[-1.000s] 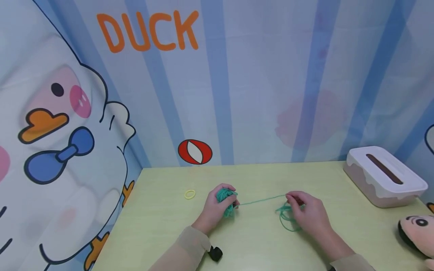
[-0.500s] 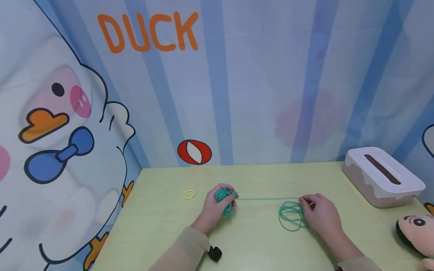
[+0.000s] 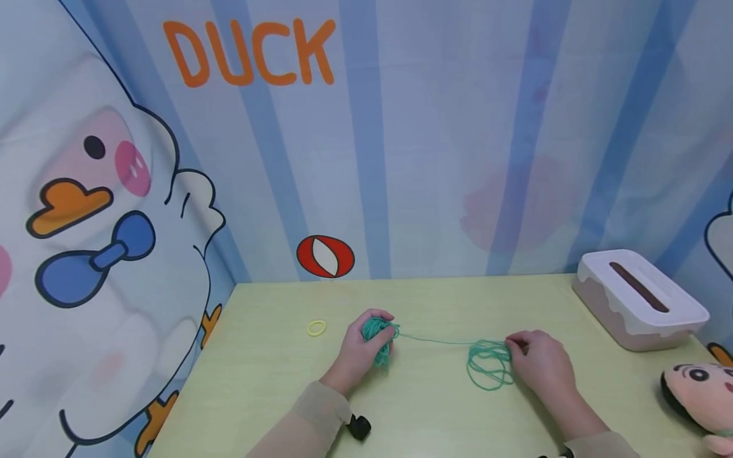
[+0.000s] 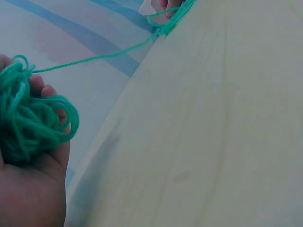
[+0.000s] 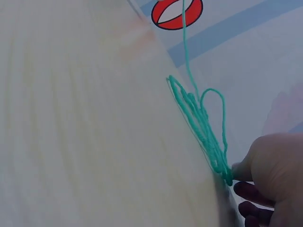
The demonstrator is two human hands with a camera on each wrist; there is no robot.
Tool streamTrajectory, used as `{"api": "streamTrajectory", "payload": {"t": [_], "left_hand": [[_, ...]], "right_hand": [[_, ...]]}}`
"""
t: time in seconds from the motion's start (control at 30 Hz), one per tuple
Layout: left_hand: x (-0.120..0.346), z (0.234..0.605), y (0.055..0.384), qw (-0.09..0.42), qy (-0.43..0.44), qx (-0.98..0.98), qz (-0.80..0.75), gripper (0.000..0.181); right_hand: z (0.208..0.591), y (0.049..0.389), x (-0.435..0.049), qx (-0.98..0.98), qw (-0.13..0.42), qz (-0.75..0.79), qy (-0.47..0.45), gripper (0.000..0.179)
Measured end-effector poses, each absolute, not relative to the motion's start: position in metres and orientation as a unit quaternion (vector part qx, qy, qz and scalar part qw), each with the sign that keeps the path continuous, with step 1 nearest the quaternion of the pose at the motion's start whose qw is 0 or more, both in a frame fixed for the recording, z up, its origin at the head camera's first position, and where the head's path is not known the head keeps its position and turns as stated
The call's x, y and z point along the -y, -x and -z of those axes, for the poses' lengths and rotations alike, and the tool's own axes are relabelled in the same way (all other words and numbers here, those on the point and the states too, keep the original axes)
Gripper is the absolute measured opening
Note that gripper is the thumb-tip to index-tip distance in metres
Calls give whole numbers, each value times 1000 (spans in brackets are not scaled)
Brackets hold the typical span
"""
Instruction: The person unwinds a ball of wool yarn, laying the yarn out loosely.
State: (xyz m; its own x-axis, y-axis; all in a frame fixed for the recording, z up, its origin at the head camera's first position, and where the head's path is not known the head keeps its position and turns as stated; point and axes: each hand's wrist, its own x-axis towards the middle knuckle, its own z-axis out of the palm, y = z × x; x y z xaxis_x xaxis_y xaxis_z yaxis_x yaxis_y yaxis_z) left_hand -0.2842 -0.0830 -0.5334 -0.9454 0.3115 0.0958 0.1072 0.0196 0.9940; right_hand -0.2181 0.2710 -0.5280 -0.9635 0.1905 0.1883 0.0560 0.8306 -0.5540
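Note:
A bundle of green yarn [image 3: 375, 332] lies in my left hand [image 3: 354, 353], whose fingers and thumb curl round it. The left wrist view shows the yarn bundle [image 4: 33, 116] with loose loops sticking out over the left hand [image 4: 35, 191]. One strand [image 3: 438, 340] runs from it to a pile of loose yarn loops [image 3: 489, 366] on the table. At that pile's right edge, my right hand [image 3: 544, 364] pinches the yarn with thumb and forefinger. In the right wrist view the thumb of the right hand [image 5: 274, 175] meets the loops [image 5: 203, 127]; the exact grip is partly hidden.
A yellow ring [image 3: 316, 328] lies on the table [image 3: 275, 381] left of my left hand. A tissue box [image 3: 641, 299] stands at the back right, with a plush toy [image 3: 701, 397] in front of it. A printed cloth [image 3: 429, 127] hangs behind the table.
My right hand first moved right, drawing the strand straight from the bundle. The strand now sags onto the loops, which spread wider than a second ago. The left hand has barely moved.

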Motion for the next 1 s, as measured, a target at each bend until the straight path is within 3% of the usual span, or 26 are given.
{"api": "streamTrajectory", "payload": {"t": [0.1,0.23,0.4,0.57,0.77,0.87,1.0], "left_hand": [[83,533,284,78,-149,-717,-677,40],[82,533,283,80,-154,-724,-668,40],[82,534,284,77,-161,-725,-665,39],[83,532,285,79,-164,-730,-659,39],[83,531,283,78,-186,-739,-642,43],[83,532,283,78,-200,-738,-640,45],[84,534,285,74,-207,-739,-636,46]], "right_hand": [[528,217,-263,944,153,-286,55,29],[528,216,-245,922,246,-297,24,24],[528,219,-218,891,321,-315,-64,16],[529,223,-188,881,293,-329,-169,27],[528,228,-147,890,199,-356,-203,39],[528,229,-134,897,174,-359,-190,34],[526,230,-128,899,193,-350,-179,15]]}}
